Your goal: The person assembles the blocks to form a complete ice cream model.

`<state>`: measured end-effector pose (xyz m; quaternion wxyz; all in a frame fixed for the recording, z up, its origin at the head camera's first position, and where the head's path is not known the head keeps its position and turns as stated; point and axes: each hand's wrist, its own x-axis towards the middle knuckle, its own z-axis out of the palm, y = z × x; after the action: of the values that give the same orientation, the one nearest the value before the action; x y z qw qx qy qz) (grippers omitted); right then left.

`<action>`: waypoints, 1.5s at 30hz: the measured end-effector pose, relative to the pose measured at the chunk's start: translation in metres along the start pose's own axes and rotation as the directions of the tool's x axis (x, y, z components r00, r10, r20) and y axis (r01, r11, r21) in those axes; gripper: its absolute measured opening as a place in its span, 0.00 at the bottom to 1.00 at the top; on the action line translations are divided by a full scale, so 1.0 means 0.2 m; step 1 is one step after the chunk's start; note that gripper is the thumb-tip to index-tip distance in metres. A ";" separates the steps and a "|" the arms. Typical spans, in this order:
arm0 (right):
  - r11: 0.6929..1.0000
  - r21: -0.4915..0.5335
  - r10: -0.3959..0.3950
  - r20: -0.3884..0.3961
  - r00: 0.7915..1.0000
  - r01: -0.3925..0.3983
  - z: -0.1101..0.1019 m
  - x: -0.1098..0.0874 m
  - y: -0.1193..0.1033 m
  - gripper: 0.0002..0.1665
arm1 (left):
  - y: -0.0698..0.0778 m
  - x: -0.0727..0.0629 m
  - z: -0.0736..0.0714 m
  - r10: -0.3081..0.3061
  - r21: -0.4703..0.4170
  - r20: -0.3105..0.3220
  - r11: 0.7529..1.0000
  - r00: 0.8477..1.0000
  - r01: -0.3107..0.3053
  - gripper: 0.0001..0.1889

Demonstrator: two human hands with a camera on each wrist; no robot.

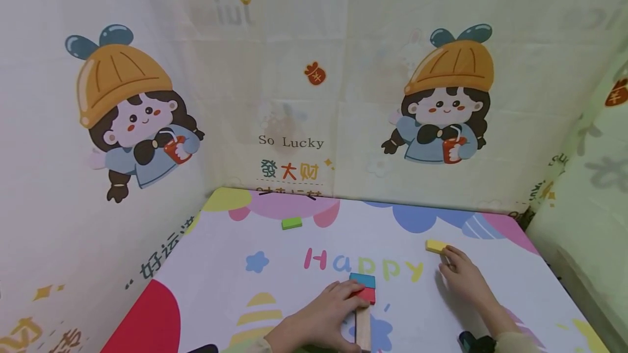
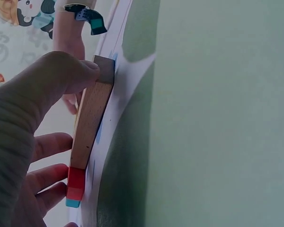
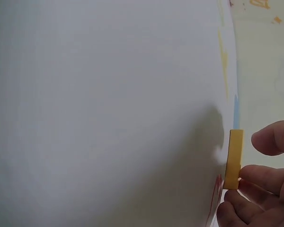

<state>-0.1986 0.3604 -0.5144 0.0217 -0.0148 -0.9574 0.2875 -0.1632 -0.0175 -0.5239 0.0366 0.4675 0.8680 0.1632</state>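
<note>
Our left hand [image 1: 319, 315] grips a long wooden bar [image 1: 363, 330], which meets a red block [image 1: 369, 296] and blue block [image 1: 362, 280]. Our right hand [image 1: 465, 279], thumb apart, touches a yellow slab [image 1: 434, 246].

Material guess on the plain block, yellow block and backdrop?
Plain block: wood, likely unpainted; tan with visible grain.
Yellow block: probably painted wood, though plastic is possible; smooth, even colour, no grain visible.
Backdrop: thin fabric or plastic sheet, matte; creases, faint mirrored print.
</note>
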 end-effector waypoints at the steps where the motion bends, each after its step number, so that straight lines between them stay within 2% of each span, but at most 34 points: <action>1: 1.000 0.001 -0.014 -0.004 1.000 0.014 0.01 0.00 -0.01 0.34 | 0.00 0.00 0.00 0.000 -0.002 0.000 1.000 1.000 0.000 0.39; 12: 0.994 0.001 -0.110 -0.057 0.992 0.110 0.11 -0.01 -0.13 0.31 | -0.01 0.00 0.01 -0.008 -0.031 0.010 0.999 1.000 0.008 0.39; 21: 0.996 0.019 -0.088 -0.013 0.996 0.089 0.17 -0.01 -0.24 0.29 | -0.01 0.00 0.01 0.003 -0.025 0.003 1.000 1.000 -0.002 0.39; 27: 0.994 0.046 -0.098 -0.001 0.995 0.098 0.21 0.00 -0.29 0.27 | -0.01 0.00 0.00 -0.009 -0.033 0.014 0.999 1.000 0.009 0.40; 34: 0.995 0.073 -0.071 0.013 0.997 0.070 0.26 0.01 -0.36 0.26 | 0.00 0.00 0.00 -0.018 -0.025 0.019 1.000 1.000 0.019 0.40; 45: 0.985 0.117 -0.125 0.001 0.992 0.124 0.31 0.02 -0.44 0.20 | 0.00 0.01 0.01 -0.032 -0.032 0.028 0.999 0.999 0.032 0.41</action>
<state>-0.2064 0.2531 -0.5183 0.0363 0.0476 -0.9380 0.3413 -0.1649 -0.0159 -0.5253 0.0586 0.4550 0.8721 0.1704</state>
